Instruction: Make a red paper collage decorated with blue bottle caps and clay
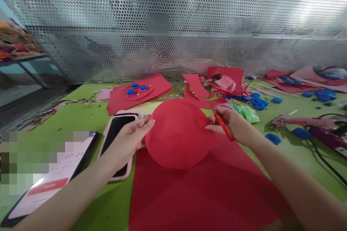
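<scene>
Red paper circle (177, 135) spans the gap between the two hands, over a green tabletop (81, 115) strewn with paper and scraps. Past the hands, a perforated metal screen (189, 0) rises along the table's far side; beyond the left hand's side, a cluttered shelf (18, 43) shows.

The left hand (132, 135) pinches the circle's left edge, thumb on top and fingers behind. The right hand (238, 126) is curled around red-handled scissors (223, 126), blades pointing away past the circle, with its thumb at the circle's right edge. Its other fingers are partly hidden, so I cannot tell whether it also grips the paper.

Nearer the body than both hands, a large red sheet (184, 198) lies below the circle. Just beside and partly under the left hand and forearm is a pink-cased phone (115, 133); farther left lies a lit phone (54, 187). Ahead of the left hand, blue pieces (130, 92) rest on a smaller disc (148, 93) atop red paper (159, 83). Ahead of the right hand are red offcuts (199, 83) and a green plastic bag (248, 113); to its right, blue lumps (258, 103) and a pink glue gun (309, 121).
</scene>
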